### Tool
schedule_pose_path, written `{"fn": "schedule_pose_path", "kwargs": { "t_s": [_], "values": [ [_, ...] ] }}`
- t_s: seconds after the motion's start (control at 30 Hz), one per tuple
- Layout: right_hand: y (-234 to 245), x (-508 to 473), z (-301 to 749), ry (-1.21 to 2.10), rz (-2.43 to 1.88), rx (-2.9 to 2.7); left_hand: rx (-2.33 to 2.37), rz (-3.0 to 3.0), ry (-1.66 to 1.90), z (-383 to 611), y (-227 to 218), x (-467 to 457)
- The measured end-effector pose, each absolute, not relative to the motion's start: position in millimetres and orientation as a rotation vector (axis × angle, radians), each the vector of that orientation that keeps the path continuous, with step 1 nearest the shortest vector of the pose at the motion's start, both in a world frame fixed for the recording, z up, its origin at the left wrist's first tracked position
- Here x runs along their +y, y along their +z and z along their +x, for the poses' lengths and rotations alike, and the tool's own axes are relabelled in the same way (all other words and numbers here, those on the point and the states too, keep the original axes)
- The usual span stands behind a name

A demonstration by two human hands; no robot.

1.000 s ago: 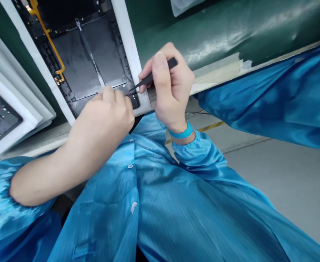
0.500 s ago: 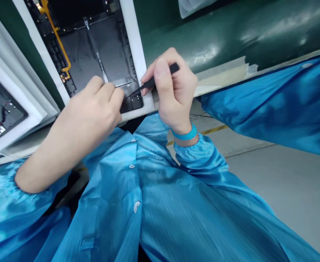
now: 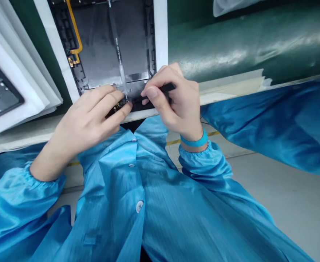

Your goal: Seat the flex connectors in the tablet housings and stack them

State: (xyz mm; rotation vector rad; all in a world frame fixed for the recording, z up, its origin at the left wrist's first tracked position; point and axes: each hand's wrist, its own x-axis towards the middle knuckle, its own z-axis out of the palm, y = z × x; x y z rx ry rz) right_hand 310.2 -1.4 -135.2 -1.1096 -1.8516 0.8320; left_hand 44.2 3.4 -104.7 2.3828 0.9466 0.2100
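The green desk (image 3: 258,43) is shiny, with pale tape (image 3: 230,83) on its front edge. A white tray (image 3: 161,36) with a black gadget (image 3: 135,40) and some stacked white trays (image 3: 28,72) sit on it.

Layout on my bench (image 3: 225,47):
Device (image 3: 99,47) ahead, flex cable (image 3: 76,31) inside its left side; my left hand (image 3: 90,116) over near end, right hand (image 3: 178,102) at near-right corner; stacked sheets (image 3: 23,58) left.

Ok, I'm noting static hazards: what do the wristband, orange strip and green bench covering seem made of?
Wristband: matte, perhaps rubber or elastic fabric; it sits snugly, without shine.
Orange strip: probably plastic film, satin; it looks thin and flat.
Green bench covering: likely rubber or vinyl, glossy; it shows bright reflections.
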Motion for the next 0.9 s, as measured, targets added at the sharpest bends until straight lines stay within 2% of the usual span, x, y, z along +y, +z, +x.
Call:
{"fn": "schedule_pose_path", "kwargs": {
  "t_s": [0.33, 0.5, 0.63, 0.73, 0.9],
  "values": [
    [-128.9, -0.5, 309.0, 0.861, -1.119, -1.917, 0.924, 2.542, 0.144, 40.7, -106.3, 12.0],
    [-130.6, -3.0, 309.8, 0.935, -1.243, -1.903, 0.821, 2.759, 0.286, 37.4, -112.8, 11.3],
    [-132.0, -1.5, 310.1, 0.978, -1.25, -1.914, 0.86, 2.72, 0.106, 35.2, -115.1, 10.2],
    [-133.9, 0.6, 308.5, 0.885, -1.212, -1.989, 0.868, 2.701, 0.115, 32.1, -118.7, 9.6],
    [-138.3, 4.5, 304.4, 0.668, -1.108, -2.101, 0.8, 2.836, 0.367, 27.3, -123.8, 14.6]
  ]
}}
